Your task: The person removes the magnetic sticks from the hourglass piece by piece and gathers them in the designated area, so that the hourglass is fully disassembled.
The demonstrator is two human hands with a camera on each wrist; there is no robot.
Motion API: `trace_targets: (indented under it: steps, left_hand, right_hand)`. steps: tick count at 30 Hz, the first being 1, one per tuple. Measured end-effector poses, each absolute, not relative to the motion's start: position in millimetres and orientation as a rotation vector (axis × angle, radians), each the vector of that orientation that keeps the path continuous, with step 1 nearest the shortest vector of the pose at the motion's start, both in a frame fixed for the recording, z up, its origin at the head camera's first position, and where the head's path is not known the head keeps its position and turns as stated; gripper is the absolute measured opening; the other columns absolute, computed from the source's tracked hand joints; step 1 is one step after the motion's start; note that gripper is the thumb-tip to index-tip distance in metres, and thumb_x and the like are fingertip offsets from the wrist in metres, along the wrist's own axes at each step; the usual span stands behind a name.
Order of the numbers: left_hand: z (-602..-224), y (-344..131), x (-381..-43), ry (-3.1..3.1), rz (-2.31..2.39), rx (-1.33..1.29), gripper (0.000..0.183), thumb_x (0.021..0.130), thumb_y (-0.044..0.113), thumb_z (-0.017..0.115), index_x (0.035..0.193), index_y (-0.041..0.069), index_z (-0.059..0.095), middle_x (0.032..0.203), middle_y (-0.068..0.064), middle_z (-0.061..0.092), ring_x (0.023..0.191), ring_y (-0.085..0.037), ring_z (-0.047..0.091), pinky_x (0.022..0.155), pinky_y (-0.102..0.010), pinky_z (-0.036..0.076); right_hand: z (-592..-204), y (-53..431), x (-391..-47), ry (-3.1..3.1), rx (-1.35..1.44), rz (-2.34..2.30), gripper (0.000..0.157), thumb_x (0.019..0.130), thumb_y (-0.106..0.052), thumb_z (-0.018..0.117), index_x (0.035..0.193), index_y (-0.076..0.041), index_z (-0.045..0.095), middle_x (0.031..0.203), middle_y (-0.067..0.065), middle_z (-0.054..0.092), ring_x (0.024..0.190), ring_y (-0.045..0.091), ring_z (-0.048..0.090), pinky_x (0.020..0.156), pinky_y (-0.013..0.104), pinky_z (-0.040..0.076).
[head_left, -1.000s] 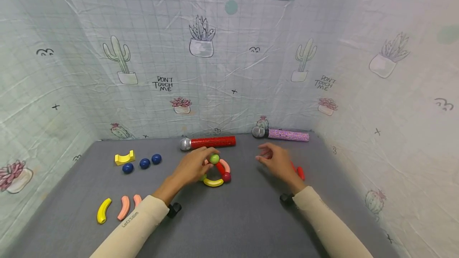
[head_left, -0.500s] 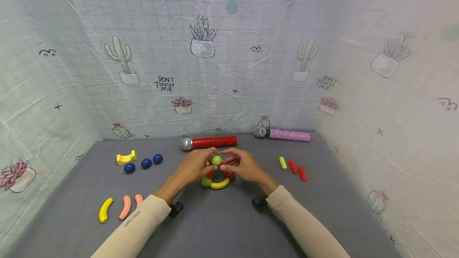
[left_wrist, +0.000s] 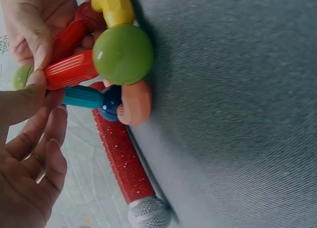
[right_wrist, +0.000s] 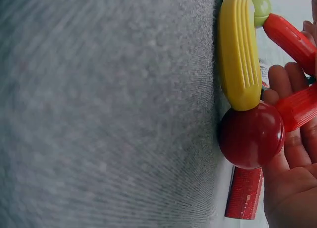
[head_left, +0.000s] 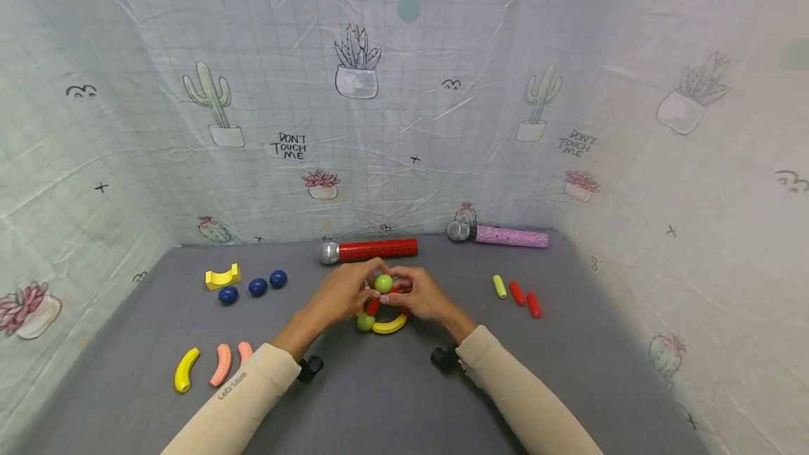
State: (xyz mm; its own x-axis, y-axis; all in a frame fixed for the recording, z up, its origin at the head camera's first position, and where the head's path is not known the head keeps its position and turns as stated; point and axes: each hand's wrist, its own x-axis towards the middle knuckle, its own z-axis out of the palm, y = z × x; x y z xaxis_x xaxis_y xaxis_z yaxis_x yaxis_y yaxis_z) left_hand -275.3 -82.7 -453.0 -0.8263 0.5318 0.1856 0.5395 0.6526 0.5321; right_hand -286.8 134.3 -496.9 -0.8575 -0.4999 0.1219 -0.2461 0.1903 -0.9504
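A magnetic stick-and-ball frame stands on the grey table, with a light green ball (head_left: 383, 283) at its top. Its base joins a yellow curved stick (right_wrist: 240, 52), a green ball (left_wrist: 123, 55), a dark red ball (right_wrist: 251, 135), a blue ball (left_wrist: 111, 103) and a pink curved stick (left_wrist: 135, 103). My left hand (head_left: 344, 291) pinches an upright red stick (left_wrist: 72, 69) near its upper end. From the other side, my right hand (head_left: 425, 295) pinches a second red stick (right_wrist: 299, 107), fingers behind it. A teal stick (left_wrist: 83, 96) rises at the back.
Behind the frame lies a red glitter microphone (head_left: 373, 250), with a purple one (head_left: 505, 236) farther right. Loose sticks, one lime (head_left: 499, 286) and two red (head_left: 534, 305), lie right. Blue balls (head_left: 258, 287), a yellow piece (head_left: 222, 277) and curved sticks (head_left: 221, 365) lie left.
My right hand has come left from beside the loose sticks to the frame and taken hold near its top. My left hand has stayed at the frame.
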Motion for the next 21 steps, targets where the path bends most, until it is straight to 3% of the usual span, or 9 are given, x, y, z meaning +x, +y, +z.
trace_targets:
  steps: [7, 16, 21]
  left_hand:
    - [-459.6, -80.5, -272.4, -2.756, -0.783, -0.883, 0.043, 0.094, 0.006, 0.080, 0.127, 0.027, 0.064, 0.095, 0.005, 0.075, 0.075, -0.009, 0.060, 0.063, -0.027, 0.048]
    - [-463.5, -80.6, -269.8, -2.712, -0.694, -0.928, 0.047, 0.094, 0.009, 0.081, 0.134, 0.026, 0.065, 0.112, 0.001, 0.077, 0.092, -0.016, 0.070, 0.078, -0.038, 0.058]
    - [-462.8, -80.8, -270.3, -2.698, -0.655, -0.938, 0.046, 0.093, 0.009, 0.082, 0.132, 0.027, 0.064, 0.113, 0.002, 0.075, 0.094, -0.018, 0.070, 0.079, -0.040, 0.058]
  right_hand:
    - [-497.9, 134.3, -287.9, 2.233, -0.715, -1.764, 0.044, 0.093, 0.002, 0.078, 0.135, 0.003, 0.065, 0.107, 0.027, 0.078, 0.081, 0.002, 0.068, 0.071, 0.019, 0.053]
    - [-498.3, 134.9, -287.3, 2.256, -0.718, -1.766, 0.045, 0.091, 0.001, 0.080, 0.134, 0.003, 0.066, 0.102, 0.026, 0.078, 0.076, 0.001, 0.064, 0.067, 0.018, 0.050]
    - [-498.2, 134.6, -287.8, 2.246, -0.728, -1.773, 0.044, 0.091, 0.002, 0.081, 0.133, 0.004, 0.066, 0.104, 0.027, 0.078, 0.079, 0.000, 0.066, 0.068, 0.018, 0.051]
